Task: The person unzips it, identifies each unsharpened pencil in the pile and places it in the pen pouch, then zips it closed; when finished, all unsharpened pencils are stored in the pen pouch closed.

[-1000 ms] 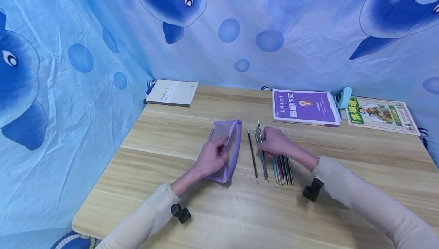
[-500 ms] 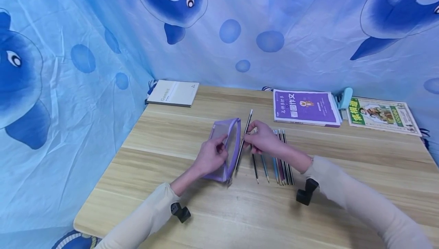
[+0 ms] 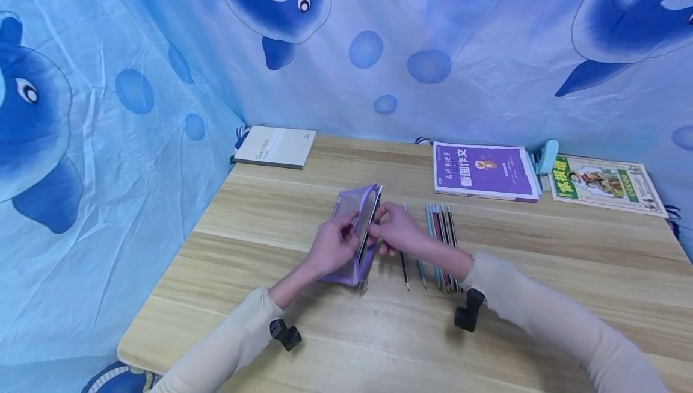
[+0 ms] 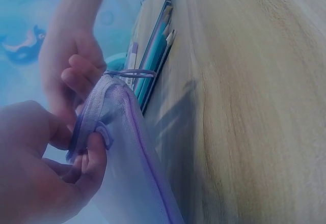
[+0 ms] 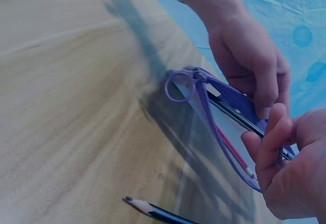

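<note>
A purple mesh pencil case [image 3: 346,201] lies on the table with its zipped mouth spread apart. My left hand [image 3: 332,247] pinches one edge of that mouth. A dark pencil [image 5: 235,114] sits lengthwise within the opening, and my right hand [image 3: 399,230] grips it between thumb and fingers. Inside the case a red pencil [image 5: 232,146] shows in the right wrist view. Just right of the case lie a black pencil [image 3: 405,274] and a blue one [image 3: 421,275], partly covered by the right hand. Several more pencils [image 3: 450,224] form a row under the right forearm.
A white notebook [image 3: 277,147] rests at the table's back left. Toward the back right are a purple book [image 3: 484,170], a light-blue object [image 3: 548,156] and a green-and-white booklet [image 3: 609,183]. A blue curtain [image 3: 390,80] hangs behind the table.
My right hand has picked up a dark pencil from the row, carried it left and brought it into the case's mouth. The left hand has stayed on the case.
</note>
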`<action>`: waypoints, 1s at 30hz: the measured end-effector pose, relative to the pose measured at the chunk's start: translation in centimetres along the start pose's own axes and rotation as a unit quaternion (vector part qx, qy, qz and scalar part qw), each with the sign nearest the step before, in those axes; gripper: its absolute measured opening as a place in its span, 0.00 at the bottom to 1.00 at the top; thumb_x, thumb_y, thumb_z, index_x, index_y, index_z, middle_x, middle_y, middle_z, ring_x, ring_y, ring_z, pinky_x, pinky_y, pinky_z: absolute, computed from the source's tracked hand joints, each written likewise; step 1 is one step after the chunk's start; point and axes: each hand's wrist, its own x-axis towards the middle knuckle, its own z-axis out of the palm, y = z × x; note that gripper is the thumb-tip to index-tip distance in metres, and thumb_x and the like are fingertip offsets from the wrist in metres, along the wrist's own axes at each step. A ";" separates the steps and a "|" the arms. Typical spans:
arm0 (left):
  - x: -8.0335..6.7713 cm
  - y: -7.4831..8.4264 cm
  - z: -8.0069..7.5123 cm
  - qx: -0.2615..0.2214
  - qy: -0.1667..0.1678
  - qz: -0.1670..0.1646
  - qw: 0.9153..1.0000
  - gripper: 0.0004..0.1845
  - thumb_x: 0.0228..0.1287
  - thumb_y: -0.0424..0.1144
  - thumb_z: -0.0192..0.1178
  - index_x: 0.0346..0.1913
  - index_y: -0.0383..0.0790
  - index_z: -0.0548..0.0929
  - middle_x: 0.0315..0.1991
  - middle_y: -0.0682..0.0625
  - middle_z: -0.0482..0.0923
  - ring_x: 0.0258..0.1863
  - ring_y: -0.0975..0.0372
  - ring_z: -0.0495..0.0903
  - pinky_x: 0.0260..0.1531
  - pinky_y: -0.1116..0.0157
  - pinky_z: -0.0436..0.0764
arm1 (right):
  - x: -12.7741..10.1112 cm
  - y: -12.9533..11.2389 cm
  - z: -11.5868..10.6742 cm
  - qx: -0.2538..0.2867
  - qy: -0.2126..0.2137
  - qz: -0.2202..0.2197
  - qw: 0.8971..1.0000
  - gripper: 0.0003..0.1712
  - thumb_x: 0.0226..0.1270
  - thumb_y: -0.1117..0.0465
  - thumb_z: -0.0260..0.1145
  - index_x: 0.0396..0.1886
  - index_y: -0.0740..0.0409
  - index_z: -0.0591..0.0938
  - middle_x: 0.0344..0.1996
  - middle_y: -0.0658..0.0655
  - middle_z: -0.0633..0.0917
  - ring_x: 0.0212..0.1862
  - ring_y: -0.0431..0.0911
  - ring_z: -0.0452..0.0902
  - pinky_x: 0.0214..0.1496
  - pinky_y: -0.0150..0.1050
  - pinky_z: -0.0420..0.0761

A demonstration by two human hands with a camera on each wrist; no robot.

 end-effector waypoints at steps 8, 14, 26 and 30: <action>-0.1 0.1 0.0 -0.002 0.005 0.008 1.000 0.31 0.54 0.21 0.60 0.64 0.22 0.73 0.31 0.47 0.80 0.27 0.62 0.78 0.26 0.69 0.82 | 0.3 0.2 0.6 0.005 0.003 0.008 1.000 0.11 0.68 0.71 0.62 0.44 0.67 0.69 0.26 0.66 0.86 0.12 0.42 0.72 0.10 0.31 0.70; -0.2 0.1 0.1 -0.005 0.008 0.018 1.000 0.29 0.55 0.22 0.60 0.64 0.21 0.73 0.32 0.44 0.81 0.28 0.61 0.79 0.26 0.69 0.82 | 0.6 0.1 0.9 -0.007 0.016 0.014 1.000 0.11 0.66 0.71 0.62 0.44 0.68 0.71 0.26 0.67 0.86 0.12 0.42 0.73 0.10 0.31 0.72; -0.3 -0.1 0.0 0.001 0.019 0.015 1.000 0.29 0.54 0.22 0.60 0.62 0.22 0.74 0.32 0.46 0.79 0.31 0.59 0.79 0.30 0.69 0.83 | 0.2 0.1 -1.4 -0.047 0.000 0.013 0.999 0.09 0.69 0.67 0.62 0.45 0.67 0.75 0.29 0.64 0.87 0.14 0.42 0.75 0.13 0.31 0.73; -0.2 -0.1 -0.1 0.005 0.026 0.027 0.999 0.28 0.54 0.22 0.60 0.61 0.20 0.75 0.32 0.45 0.79 0.30 0.59 0.79 0.31 0.68 0.83 | -0.4 0.2 -3.9 -0.102 0.000 0.010 0.995 0.09 0.69 0.66 0.62 0.44 0.67 0.77 0.30 0.65 0.87 0.15 0.43 0.76 0.13 0.32 0.73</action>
